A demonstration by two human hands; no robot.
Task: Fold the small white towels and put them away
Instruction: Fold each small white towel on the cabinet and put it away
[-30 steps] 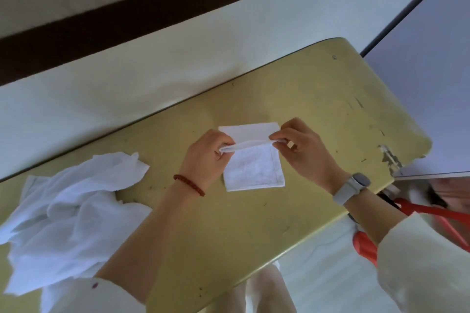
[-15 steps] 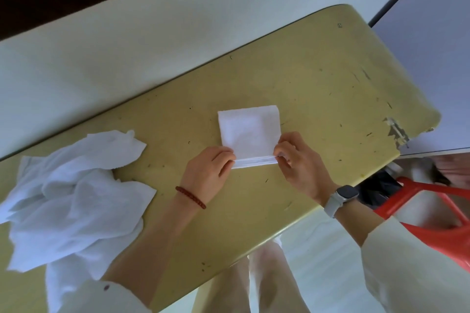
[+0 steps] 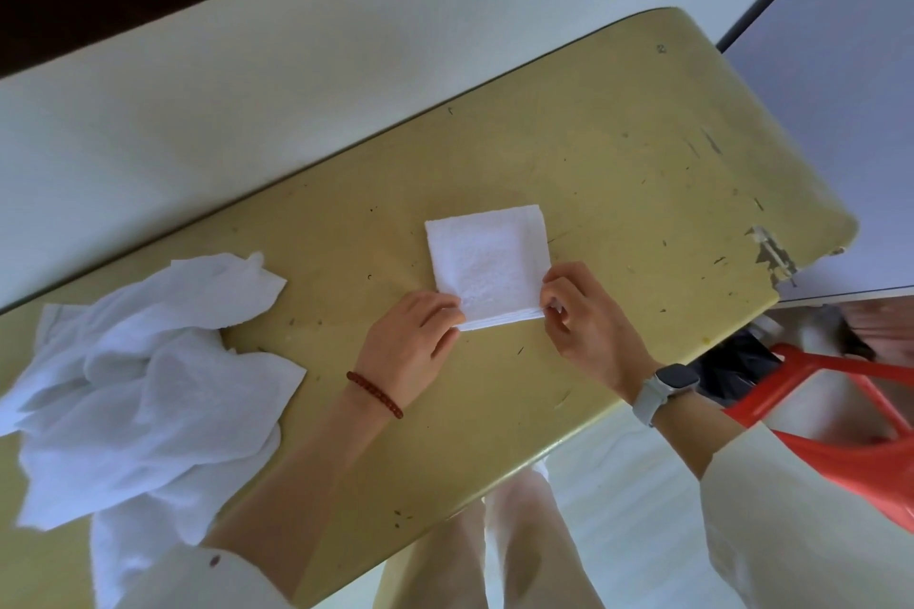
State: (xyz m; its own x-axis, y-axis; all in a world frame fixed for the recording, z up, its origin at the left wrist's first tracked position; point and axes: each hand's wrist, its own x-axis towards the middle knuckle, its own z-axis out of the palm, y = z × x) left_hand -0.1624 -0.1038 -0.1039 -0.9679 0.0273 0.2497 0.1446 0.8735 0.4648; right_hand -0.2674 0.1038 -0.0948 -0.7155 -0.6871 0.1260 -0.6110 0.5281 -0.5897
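Two hands worked at the near edge of a folded towel [image 3: 487, 265] that lay flat on the table [image 3: 618, 163], a little right of its middle. The left hand [image 3: 413, 344] had its fingers curled at the towel's near left corner; the fingertips hid the corner itself, so the exact grip could not be made out, though the fingers lay against the cloth. The right hand [image 3: 581, 312] pinched the near right corner between thumb and fingers, where the stacked layers showed as thin lines.

The pile of unfolded towels [image 3: 143, 381] at the left ran off the frame's left edge and partly under the left sleeve [image 3: 198, 579]. The orange chair [image 3: 850, 415] at the right was cut off by the frame.

The folded towel was a soft, nubby white square. The pile was crumpled and limp, of the same white cloth. The table top was smooth, yellow-green and scuffed, with dark nicks and a chipped patch [image 3: 769, 252] at its rounded right corner. A red bead bracelet [image 3: 374, 393] circled the left wrist, a grey watch [image 3: 662, 386] the right.

Bare table lay beyond and to the right of the folded towel, and between it and the pile. The far edge ran along a white wall [image 3: 346, 89].
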